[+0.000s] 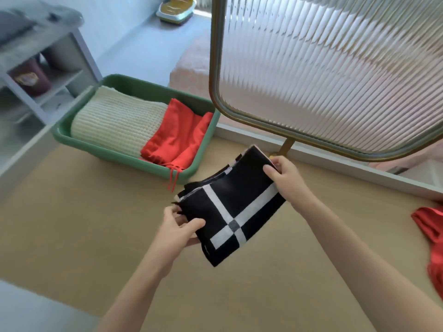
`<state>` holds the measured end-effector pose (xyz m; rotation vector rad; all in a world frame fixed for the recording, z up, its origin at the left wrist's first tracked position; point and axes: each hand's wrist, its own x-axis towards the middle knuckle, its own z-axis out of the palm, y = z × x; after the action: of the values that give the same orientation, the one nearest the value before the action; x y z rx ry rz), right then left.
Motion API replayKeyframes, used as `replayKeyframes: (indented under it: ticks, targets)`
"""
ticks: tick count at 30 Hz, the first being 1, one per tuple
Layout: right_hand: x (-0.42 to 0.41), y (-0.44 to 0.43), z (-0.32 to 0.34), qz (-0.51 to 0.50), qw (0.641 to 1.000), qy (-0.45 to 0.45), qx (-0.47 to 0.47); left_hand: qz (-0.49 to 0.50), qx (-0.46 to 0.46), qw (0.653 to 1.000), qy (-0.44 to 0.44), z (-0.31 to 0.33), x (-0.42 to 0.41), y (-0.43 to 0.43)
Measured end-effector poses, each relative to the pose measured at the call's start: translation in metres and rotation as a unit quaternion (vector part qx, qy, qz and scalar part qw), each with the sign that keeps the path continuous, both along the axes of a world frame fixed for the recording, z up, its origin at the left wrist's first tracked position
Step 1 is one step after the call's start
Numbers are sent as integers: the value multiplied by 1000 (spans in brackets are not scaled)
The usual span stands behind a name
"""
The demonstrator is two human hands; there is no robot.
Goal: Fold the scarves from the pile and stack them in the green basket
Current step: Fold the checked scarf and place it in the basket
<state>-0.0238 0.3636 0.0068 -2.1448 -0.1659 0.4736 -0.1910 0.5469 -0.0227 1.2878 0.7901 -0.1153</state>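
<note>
A folded black scarf (233,204) with white crossing stripes is held just above the wooden table, in the middle of the view. My left hand (178,227) grips its near left edge, thumb on top. My right hand (284,174) pinches its far right edge. The green basket (129,159) stands at the back left of the table. Inside it lie a folded cream knitted scarf (115,123) and a folded red scarf (178,137) whose tassels hang over the front rim.
A red cloth (431,238) lies at the table's right edge. A ribbed glass panel in a brass frame (335,75) rises behind the table on a short post. A white shelf unit (36,75) stands at the left.
</note>
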Motion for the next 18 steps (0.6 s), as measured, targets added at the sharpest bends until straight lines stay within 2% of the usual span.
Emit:
replayKeyframes:
  ticks: [4, 10, 15, 18]
  targets:
    - [44, 100, 56, 109, 989, -91, -26, 102, 18, 989, -103, 36, 0, 50]
    - [107, 220, 76, 189, 957, -184, -120, 142, 63, 977, -144, 45, 49, 102]
    - [142, 259, 52, 199, 936, -207, -203, 133, 83, 982, -104, 30, 90, 116]
    - [143, 260, 19, 203, 910, -243, -266, 76, 172, 982, -28, 17, 96, 124]
